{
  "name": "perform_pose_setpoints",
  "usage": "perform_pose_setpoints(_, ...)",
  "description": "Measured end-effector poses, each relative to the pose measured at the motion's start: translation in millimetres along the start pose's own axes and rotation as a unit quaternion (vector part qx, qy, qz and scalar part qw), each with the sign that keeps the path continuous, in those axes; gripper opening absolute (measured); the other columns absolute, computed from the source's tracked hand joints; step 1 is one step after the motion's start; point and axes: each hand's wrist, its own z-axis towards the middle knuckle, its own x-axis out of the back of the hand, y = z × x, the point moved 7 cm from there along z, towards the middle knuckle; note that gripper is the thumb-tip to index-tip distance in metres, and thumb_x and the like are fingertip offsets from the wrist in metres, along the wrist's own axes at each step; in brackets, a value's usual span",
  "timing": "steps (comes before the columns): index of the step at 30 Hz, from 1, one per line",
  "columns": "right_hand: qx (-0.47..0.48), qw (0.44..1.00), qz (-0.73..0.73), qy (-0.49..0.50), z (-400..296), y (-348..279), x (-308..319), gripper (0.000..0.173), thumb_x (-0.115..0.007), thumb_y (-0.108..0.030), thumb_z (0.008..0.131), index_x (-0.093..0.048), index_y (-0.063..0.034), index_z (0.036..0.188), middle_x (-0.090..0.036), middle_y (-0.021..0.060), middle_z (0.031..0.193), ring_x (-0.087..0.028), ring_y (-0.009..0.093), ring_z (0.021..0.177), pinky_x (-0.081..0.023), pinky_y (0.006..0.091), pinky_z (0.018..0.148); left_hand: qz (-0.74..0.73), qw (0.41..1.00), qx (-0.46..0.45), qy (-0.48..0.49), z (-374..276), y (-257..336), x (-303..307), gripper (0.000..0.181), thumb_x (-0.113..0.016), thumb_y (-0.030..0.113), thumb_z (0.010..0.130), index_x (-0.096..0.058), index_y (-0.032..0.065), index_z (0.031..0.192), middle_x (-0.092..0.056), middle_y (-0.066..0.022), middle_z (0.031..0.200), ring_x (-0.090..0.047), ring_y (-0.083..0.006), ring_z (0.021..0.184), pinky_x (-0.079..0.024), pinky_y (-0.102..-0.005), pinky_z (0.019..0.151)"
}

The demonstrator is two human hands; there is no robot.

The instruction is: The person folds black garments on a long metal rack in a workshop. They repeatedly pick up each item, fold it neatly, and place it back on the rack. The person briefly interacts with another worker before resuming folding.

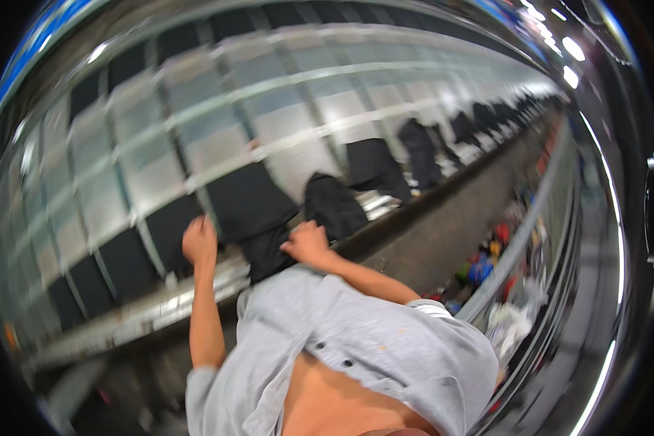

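Observation:
My left hand (pixel 200 241) is curled beside the left edge of a black fabric piece (pixel 250 199). That piece lies on a long slanted table (pixel 300 163) of pale rectangular panels, and its lower part hangs over the near edge in folds. By the lower right of the same piece is my right hand (pixel 308 244), fingers bent. Blur hides whether either hand pinches the cloth. Another black piece (pixel 177 229) lies flat left of my left hand. Just beyond my right hand sits a bunched black piece (pixel 333 207).
More black pieces (pixel 375 163) line the near edge toward the far right. A metal ledge (pixel 163 305) runs along the table front. Right of me, a metal rail (pixel 509 250) borders a strip with mixed coloured items (pixel 482 267) and clear plastic (pixel 509 324).

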Motion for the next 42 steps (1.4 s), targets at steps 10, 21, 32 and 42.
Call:
perform_pose_setpoints(10, -0.096, 0.903, 0.412, 0.072, -27, -7, -18, 0.03, -0.07, -0.025, 0.087, -0.065, -0.0001, 0.104, -0.069, 0.0204, 0.099, -0.066, 0.038, 0.093, -0.051, 0.0458, 0.081, -0.099, 0.975, 0.062, -0.187, -132, 13, -71, 0.024, -0.08, 0.024, 0.077, -0.074, 0.0016, 0.076, -0.065, -0.011, 0.072, -0.06, -0.0285, 0.066, -0.048, -0.0434, 0.066)
perform_pose_setpoints(21, -0.165, 0.82, 0.517, 0.18, -63, 1, 12, 0.051, -0.079, -0.02, 0.076, -0.059, -0.0012, 0.119, -0.068, 0.0193, 0.108, -0.067, 0.032, 0.095, -0.054, 0.0404, 0.083, -0.475, 0.808, 0.299, -0.178, -137, 9, -21, 0.033, -0.077, 0.008, 0.082, -0.06, 0.0, 0.11, -0.064, -0.0052, 0.093, -0.057, -0.0107, 0.085, -0.045, -0.0251, 0.074)
perform_pose_setpoints(32, -0.172, 0.73, 0.656, 0.089, -59, 1, -4, 0.053, -0.072, -0.004, 0.081, -0.054, 0.0017, 0.13, -0.06, 0.0178, 0.119, -0.061, 0.022, 0.1, -0.051, 0.0311, 0.083, -0.542, 0.755, 0.351, -0.117, -156, 13, -11, 0.042, -0.076, 0.01, 0.084, -0.058, 0.0002, 0.121, -0.053, 0.0031, 0.079, -0.045, -0.0054, 0.069, -0.037, -0.0227, 0.061)
perform_pose_setpoints(42, 0.118, 0.974, 0.171, 0.088, -18, -36, -25, 0.043, -0.061, -0.035, 0.094, -0.063, -0.0039, 0.124, -0.063, 0.0159, 0.125, -0.056, 0.038, 0.119, -0.037, 0.0573, 0.104, -0.039, 0.973, -0.044, -0.223, -149, 36, -39, 0.062, -0.059, 0.05, 0.093, -0.058, 0.0015, 0.131, -0.054, -0.0173, 0.14, -0.04, -0.0358, 0.138, -0.022, -0.0678, 0.11)
